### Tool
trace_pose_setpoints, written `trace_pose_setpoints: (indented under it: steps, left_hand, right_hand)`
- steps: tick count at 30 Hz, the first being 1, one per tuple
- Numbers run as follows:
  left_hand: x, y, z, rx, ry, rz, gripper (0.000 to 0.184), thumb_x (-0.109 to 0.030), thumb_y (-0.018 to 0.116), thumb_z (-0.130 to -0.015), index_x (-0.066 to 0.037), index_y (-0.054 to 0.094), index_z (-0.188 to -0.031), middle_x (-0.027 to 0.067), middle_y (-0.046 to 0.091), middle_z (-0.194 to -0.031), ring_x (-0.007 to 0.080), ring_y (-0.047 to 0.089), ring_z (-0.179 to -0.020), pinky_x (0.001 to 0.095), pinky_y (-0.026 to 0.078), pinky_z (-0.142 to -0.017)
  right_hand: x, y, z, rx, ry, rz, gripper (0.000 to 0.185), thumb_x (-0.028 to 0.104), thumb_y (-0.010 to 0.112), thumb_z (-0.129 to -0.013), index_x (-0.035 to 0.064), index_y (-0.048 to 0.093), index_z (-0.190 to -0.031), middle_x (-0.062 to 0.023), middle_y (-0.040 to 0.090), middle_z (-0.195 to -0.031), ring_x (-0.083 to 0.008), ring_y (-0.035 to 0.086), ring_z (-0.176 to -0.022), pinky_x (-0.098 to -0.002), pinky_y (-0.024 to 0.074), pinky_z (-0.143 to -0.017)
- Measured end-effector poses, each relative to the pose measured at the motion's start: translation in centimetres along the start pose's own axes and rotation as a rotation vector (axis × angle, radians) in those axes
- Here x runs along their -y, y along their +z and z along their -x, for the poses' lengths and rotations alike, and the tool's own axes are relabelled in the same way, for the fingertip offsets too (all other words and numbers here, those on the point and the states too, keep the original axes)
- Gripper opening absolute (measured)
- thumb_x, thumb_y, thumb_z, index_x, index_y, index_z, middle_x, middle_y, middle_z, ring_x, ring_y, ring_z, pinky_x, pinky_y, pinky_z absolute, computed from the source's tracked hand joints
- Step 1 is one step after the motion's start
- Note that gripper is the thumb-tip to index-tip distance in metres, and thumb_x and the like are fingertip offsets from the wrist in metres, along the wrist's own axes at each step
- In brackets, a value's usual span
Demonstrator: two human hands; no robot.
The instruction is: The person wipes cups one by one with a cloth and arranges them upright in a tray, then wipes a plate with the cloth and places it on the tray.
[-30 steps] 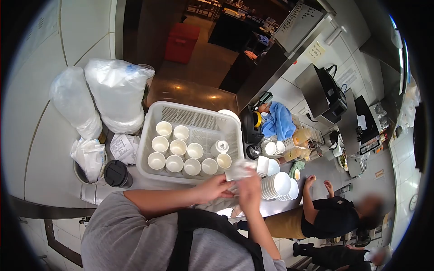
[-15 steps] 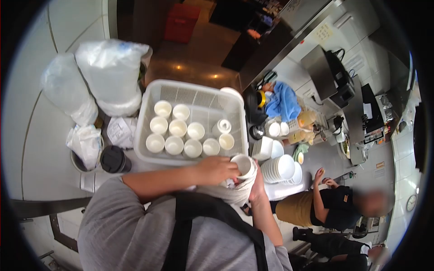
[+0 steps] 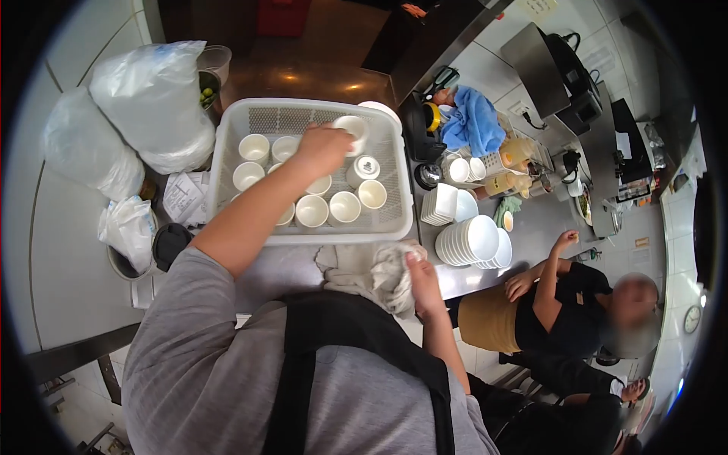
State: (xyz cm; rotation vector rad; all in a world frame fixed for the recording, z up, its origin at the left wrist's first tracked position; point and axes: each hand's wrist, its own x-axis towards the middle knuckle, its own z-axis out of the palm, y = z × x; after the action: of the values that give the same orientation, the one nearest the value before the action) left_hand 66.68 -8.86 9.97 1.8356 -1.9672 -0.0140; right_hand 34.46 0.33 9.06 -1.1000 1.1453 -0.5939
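My left hand (image 3: 324,149) reaches over a white plastic basket (image 3: 318,236) and is closed on a white cup (image 3: 351,133) near the basket's far side. Several more white cups (image 3: 345,207) stand mouth-up in rows inside, some partly hidden by my forearm. One cup (image 3: 365,168) there shows a closed, ringed end upward, apparently upside down. Close to my body, my right hand (image 3: 425,280) grips a bunched whitish cloth (image 3: 379,274), which hangs at the counter's near edge.
Stacked white bowls (image 3: 470,241) and square dishes (image 3: 440,205) stand right of the basket. Filled plastic bags (image 3: 155,110) and a black-lidded container (image 3: 173,246) are at left. A blue cloth (image 3: 476,121) lies farther back. A co-worker (image 3: 565,303) stands at right.
My left hand has come out of the cloth and moved up over the basket with the cup. The cloth stays in my right hand. The view has shifted slightly.
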Motion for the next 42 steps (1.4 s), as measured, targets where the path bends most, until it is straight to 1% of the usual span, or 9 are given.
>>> trace_pose_setpoints:
  steps: [8, 16, 22, 24, 27, 32, 35, 38, 42]
  left_hand:
    - [2.8, 2.0, -0.3, 0.473, -0.078, -0.376, 0.018, -0.022, 0.058, -0.086, -0.016, 0.071, -0.097, 0.0082, 0.065, -0.105, 0.0254, 0.054, -0.109, 0.0483, 0.035, -0.098]
    - [-3.3, 3.3, -2.9, 0.33, 0.285, -0.166, 0.042, -0.004, 0.055, -0.081, -0.014, 0.055, -0.121, 0.0055, 0.053, -0.12, 0.029, 0.051, -0.114, 0.0433, 0.043, -0.096]
    - [-2.8, 4.6, -5.1, 0.547, 0.229, -0.122, 0.043, -0.005, 0.055, -0.083, -0.02, 0.05, -0.123, 0.0115, 0.049, -0.122, 0.0294, 0.055, -0.109, 0.0401, 0.049, -0.088]
    - [-2.2, 3.6, -5.1, 0.388, 0.251, -0.129, 0.042, -0.004, 0.054, -0.083, -0.016, 0.052, -0.123, 0.0145, 0.052, -0.118, 0.0322, 0.059, -0.102, 0.043, 0.05, -0.086]
    - [-3.9, -3.1, -3.8, 0.107, 0.166, 0.014, 0.045, -0.007, 0.062, -0.079, -0.011, 0.05, -0.122, 0.0149, 0.051, -0.12, 0.0351, 0.057, -0.104, 0.0435, 0.049, -0.086]
    - [-8.3, -5.9, 2.7, 0.463, 0.246, 0.842, 0.071, -0.016, 0.08, -0.065, -0.007, 0.044, -0.125, 0.0156, 0.053, -0.118, 0.0271, 0.057, -0.106, 0.0363, 0.046, -0.091]
    - [-11.1, -2.5, 7.4, 0.492, 0.259, 0.956, 0.075, -0.03, 0.08, -0.071, -0.005, 0.037, -0.128, 0.0189, 0.051, -0.119, 0.0304, 0.054, -0.109, 0.0373, 0.043, -0.091]
    - [-11.4, 0.6, 10.0, 0.247, 0.258, 1.075, 0.064, -0.033, 0.068, -0.083, -0.004, 0.034, -0.128, 0.0161, 0.05, -0.114, 0.0258, 0.053, -0.105, 0.0351, 0.042, -0.091]
    - [-11.6, -0.2, 10.8, 0.189, 0.217, 1.138, 0.052, -0.035, 0.057, -0.091, -0.004, 0.035, -0.127, 0.014, 0.05, -0.114, 0.0245, 0.053, -0.104, 0.0344, 0.042, -0.091]
  right_hand:
    - [-10.7, -1.9, -3.0, -0.253, -0.129, 0.171, 0.034, 0.029, 0.057, -0.094, -0.0036, 0.064, -0.097, -0.0027, 0.065, -0.083, -0.008, 0.055, -0.073, -0.0254, 0.045, -0.066]
    - [-11.1, -1.9, -3.0, -0.267, -0.114, 0.11, 0.029, 0.026, 0.059, -0.094, -0.0018, 0.064, -0.098, -0.0013, 0.065, -0.085, -0.007, 0.055, -0.075, -0.0243, 0.0452, -0.068]
    - [-10.8, -2.2, -2.4, -0.203, -0.16, 0.13, 0.026, 0.026, 0.054, -0.097, 0.0022, 0.059, -0.106, 0.0003, 0.062, -0.088, -0.0068, 0.054, -0.076, -0.0242, 0.0443, -0.068]
    - [-10.1, -1.7, -1.8, -0.332, -0.311, 0.278, 0.026, 0.025, 0.05, -0.098, 0.001, 0.056, -0.103, -0.0029, 0.061, -0.087, -0.0112, 0.053, -0.079, -0.0286, 0.0449, -0.073]
    - [-7.0, -0.8, -0.1, -0.28, -0.259, 0.481, 0.027, 0.022, 0.049, -0.097, -0.0027, 0.055, -0.107, -0.0141, 0.061, -0.09, -0.0221, 0.056, -0.083, -0.0328, 0.0439, -0.078]
    - [0.1, 2.0, 1.0, -0.272, -0.685, 0.51, 0.027, 0.018, 0.042, -0.1, -0.0041, 0.057, -0.105, -0.0117, 0.061, -0.1, -0.0226, 0.056, -0.09, -0.0306, 0.042, -0.084]
    - [1.2, 3.2, 1.9, -0.089, -0.363, -0.253, 0.034, 0.025, 0.04, -0.102, -0.0032, 0.057, -0.111, -0.0085, 0.059, -0.113, -0.018, 0.056, -0.099, -0.0296, 0.0413, -0.092]
    - [3.1, 3.4, 3.6, 0.036, -0.128, -0.689, 0.037, 0.029, 0.04, -0.102, -0.0023, 0.054, -0.116, -0.0122, 0.058, -0.116, -0.0177, 0.055, -0.106, -0.0321, 0.0416, -0.096]
    - [5.2, 3.4, 4.8, 0.12, -0.192, -0.668, 0.025, 0.012, 0.046, -0.096, -0.0041, 0.052, -0.114, -0.0147, 0.055, -0.121, -0.0204, 0.054, -0.112, -0.0334, 0.0415, -0.098]
